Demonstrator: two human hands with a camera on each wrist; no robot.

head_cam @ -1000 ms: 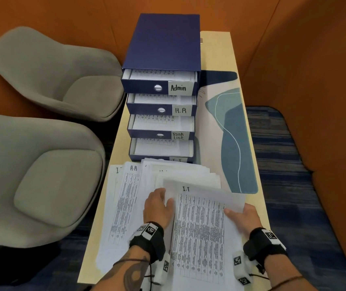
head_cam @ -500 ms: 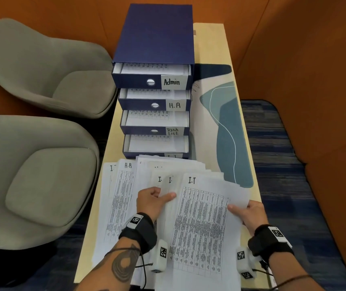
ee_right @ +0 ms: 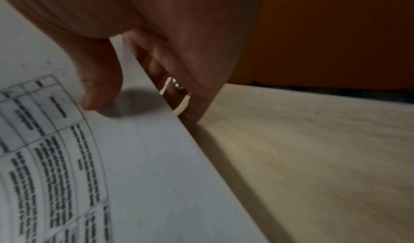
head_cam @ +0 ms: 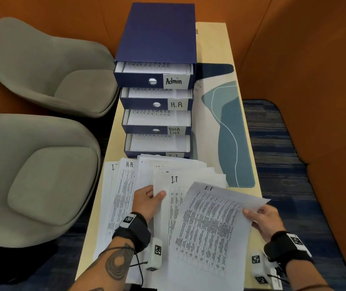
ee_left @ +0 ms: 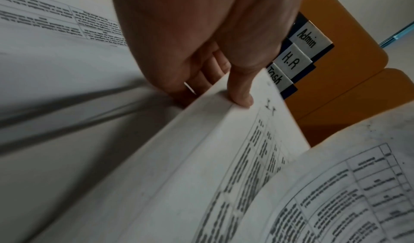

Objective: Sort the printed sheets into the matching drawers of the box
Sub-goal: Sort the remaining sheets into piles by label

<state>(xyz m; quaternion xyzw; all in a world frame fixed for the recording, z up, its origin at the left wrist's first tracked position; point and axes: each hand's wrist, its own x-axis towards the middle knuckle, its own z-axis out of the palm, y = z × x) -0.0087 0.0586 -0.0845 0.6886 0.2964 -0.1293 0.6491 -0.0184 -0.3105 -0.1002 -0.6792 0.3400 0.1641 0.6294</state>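
Note:
A navy drawer box stands on the table with four pulled-out drawers labelled Admin, H.R, Task List and I.T, each holding sheets. Printed sheets lie fanned at the table's near end. My right hand pinches the right edge of a lifted I.T sheet, thumb on top. My left hand pinches the left edge of a second I.T sheet; in the left wrist view its thumb lies on that sheet.
Two grey armchairs stand left of the narrow wooden table. A blue-patterned mat lies right of the box. Orange walls close in behind and to the right, above blue carpet.
My right hand has lifted the top I.T sheet and swung it to the right, uncovering a second I.T sheet, whose left edge my left hand now pinches.

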